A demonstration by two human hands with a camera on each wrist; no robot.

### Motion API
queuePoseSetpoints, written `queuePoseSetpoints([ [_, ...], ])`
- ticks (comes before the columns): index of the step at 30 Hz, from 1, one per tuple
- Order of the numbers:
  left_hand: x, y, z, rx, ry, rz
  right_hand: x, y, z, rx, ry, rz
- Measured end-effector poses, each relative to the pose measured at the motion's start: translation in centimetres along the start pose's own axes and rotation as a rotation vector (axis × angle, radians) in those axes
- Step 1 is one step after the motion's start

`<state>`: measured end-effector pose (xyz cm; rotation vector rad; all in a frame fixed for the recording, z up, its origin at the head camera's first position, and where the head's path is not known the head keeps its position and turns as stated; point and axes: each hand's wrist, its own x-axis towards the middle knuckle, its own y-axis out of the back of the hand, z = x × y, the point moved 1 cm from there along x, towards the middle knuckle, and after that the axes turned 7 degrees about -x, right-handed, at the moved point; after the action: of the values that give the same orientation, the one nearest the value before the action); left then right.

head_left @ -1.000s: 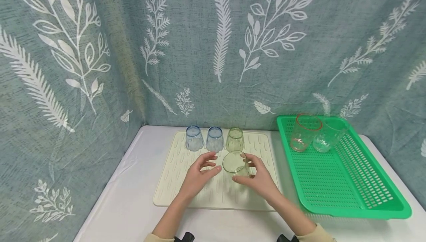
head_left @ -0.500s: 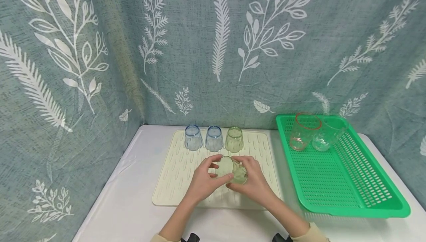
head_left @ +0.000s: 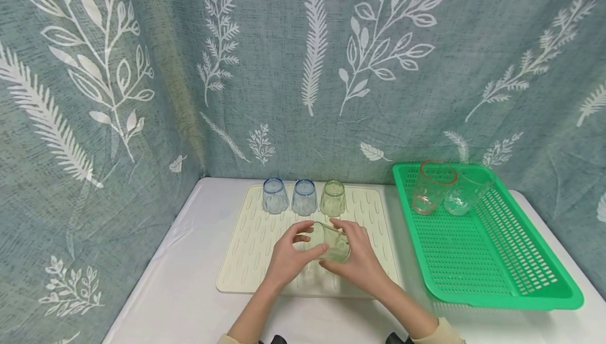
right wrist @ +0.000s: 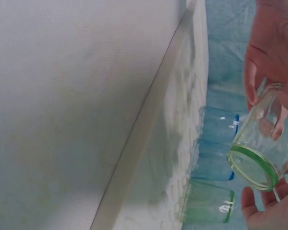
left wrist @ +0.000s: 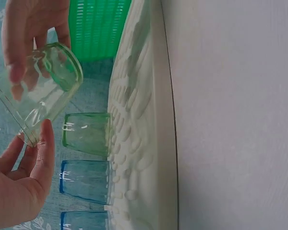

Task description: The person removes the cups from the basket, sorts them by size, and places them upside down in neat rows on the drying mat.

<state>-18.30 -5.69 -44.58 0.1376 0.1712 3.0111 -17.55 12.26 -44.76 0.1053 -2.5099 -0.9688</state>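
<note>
A pale green drinking glass is tilted on its side above the cream ridged mat, mouth to the left. My left hand pinches its rim between thumb and fingers. Around the base end curls my right hand. In the left wrist view the glass slants between my left hand below and my right hand above. The right wrist view shows the thick green base of the glass by my right fingers.
Upside down along the mat's back edge stand two blue glasses and a green glass. On the right, a green plastic basket holds a red-rimmed glass and a clear glass. A patterned curtain hangs behind.
The glass has gone from mouth up in my right hand to lying sideways, mouth left. My left hand came in from beside it and now grips the rim.
</note>
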Motion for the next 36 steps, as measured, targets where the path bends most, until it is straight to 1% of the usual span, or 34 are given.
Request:
queuePoseSetpoints([
  [2,0.0,0.0,0.0,-0.041,0.032,0.001,0.1,0.1,-0.1,0.051,-0.057,-0.009],
  [4,0.0,0.0,0.0,-0.106,0.060,-0.001,0.3,0.3,-0.1,0.138,-0.137,-0.018],
  [6,0.1,0.0,-0.1,-0.191,0.089,0.005,0.5,0.5,-0.1,0.245,-0.229,-0.021],
  [9,0.2,-0.2,-0.3,-0.321,0.136,0.035,0.7,0.6,0.2,0.424,-0.357,-0.022],
  [12,0.3,-0.4,-0.3,-0.429,0.169,0.071,0.8,0.5,0.4,0.580,-0.457,-0.034],
  [15,0.2,-0.6,-0.2,-0.522,0.186,0.090,0.8,0.2,0.2,0.725,-0.508,-0.061],
  [18,0.0,-0.8,-0.1,-0.603,0.195,0.091,0.7,0.0,-0.1,0.835,-0.530,-0.081],
  [20,0.0,-0.9,0.0,-0.641,0.201,0.089,0.7,-0.2,-0.3,0.885,-0.544,-0.086],
  [23,0.0,-1.1,0.0,-0.689,0.212,0.085,0.8,-0.3,-0.4,0.925,-0.563,-0.085],
  [28,-0.1,-1.2,0.1,-0.719,0.220,0.069,0.9,-0.5,-0.4,0.962,-0.575,-0.072],
  [31,-0.1,-0.9,0.0,-0.680,0.210,0.038,1.0,-0.5,-0.3,0.975,-0.575,-0.057],
  [32,-0.1,-0.8,-0.1,-0.644,0.201,0.035,1.1,-0.4,-0.2,0.971,-0.575,-0.050],
  [34,-0.1,-0.2,-0.5,-0.534,0.169,0.044,1.4,-0.3,0.1,0.957,-0.579,-0.031],
  [36,-0.1,0.7,-1.0,-0.391,0.139,0.088,1.6,-0.2,0.6,0.919,-0.585,-0.008],
])
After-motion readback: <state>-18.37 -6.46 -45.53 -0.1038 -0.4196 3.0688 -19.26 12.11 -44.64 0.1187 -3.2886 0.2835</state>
